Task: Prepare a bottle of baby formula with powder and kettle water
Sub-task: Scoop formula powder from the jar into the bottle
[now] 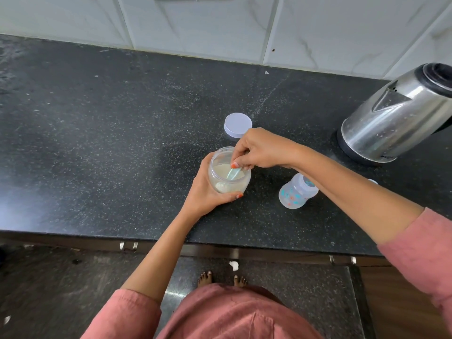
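Left hand (208, 192) cups the clear round plastic jar of pale powder (228, 182); right hand (259, 149) pinches a pale-blue plastic scoop (233, 172) inside it. I judge the jar light and slick, best gripped round its wall. Nearby, the printed baby bottle (297, 192) stands on black counter (122, 143).

One wide-angle camera, worn on the person's head, looks forward and steeply down onto a dark counter (97, 143). Close below the lens, mid-frame, the left hand (205, 195) grips a jar (227, 183) and the right hand (264, 150) pinches a scoop (233, 172). Beyond the fingers (238, 156) rises the tiled wall (220, 25); nearer than the fingers, the person's pink clothing (232, 314) and bare feet (205, 278).
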`<control>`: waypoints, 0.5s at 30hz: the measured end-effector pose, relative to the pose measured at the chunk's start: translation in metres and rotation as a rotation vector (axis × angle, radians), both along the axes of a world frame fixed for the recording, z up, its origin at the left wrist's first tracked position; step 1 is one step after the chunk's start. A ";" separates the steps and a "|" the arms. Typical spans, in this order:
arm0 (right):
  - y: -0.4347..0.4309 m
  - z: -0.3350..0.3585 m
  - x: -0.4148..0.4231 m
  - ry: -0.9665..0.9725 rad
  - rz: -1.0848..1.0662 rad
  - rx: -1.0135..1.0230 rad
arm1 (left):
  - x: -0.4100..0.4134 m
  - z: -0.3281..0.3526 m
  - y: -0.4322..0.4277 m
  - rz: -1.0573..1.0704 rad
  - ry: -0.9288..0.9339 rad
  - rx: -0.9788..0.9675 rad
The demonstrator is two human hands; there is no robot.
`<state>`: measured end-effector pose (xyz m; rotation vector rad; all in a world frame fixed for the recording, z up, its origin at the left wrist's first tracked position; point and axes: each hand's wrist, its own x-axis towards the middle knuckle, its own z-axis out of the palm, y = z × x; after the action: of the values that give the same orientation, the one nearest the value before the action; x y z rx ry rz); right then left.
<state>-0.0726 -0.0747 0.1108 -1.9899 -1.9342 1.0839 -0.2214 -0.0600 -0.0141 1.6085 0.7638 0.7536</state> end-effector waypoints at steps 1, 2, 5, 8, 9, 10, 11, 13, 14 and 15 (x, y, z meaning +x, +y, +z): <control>-0.001 -0.001 0.002 0.015 -0.044 0.005 | 0.000 0.000 0.000 0.000 0.001 0.000; -0.003 -0.002 0.004 0.029 -0.088 0.009 | 0.000 0.000 0.000 0.002 0.002 0.002; -0.009 -0.005 0.008 0.070 -0.214 0.008 | 0.000 -0.001 0.000 0.002 -0.001 0.009; -0.014 -0.007 0.012 0.113 -0.315 0.009 | 0.000 -0.002 0.001 0.001 0.003 0.018; -0.016 -0.007 0.013 0.130 -0.348 0.008 | 0.000 -0.002 0.001 0.002 0.004 0.020; -0.017 -0.007 0.015 0.148 -0.379 0.005 | 0.001 -0.003 0.001 0.003 0.004 0.023; -0.019 -0.007 0.017 0.166 -0.408 0.002 | 0.001 -0.003 0.001 0.005 0.006 0.026; -0.022 -0.007 0.020 0.206 -0.458 0.001 | 0.001 -0.003 0.001 0.011 0.012 0.031; -0.024 -0.007 0.021 0.231 -0.480 0.002 | 0.001 -0.003 0.001 0.014 0.014 0.032; -0.026 -0.008 0.022 0.259 -0.501 0.004 | 0.001 -0.003 0.001 0.016 0.017 0.034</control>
<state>-0.0510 -0.1004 0.1033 -2.0476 -1.2173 1.1214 -0.2201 -0.0587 -0.0172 1.6430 0.7802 0.7688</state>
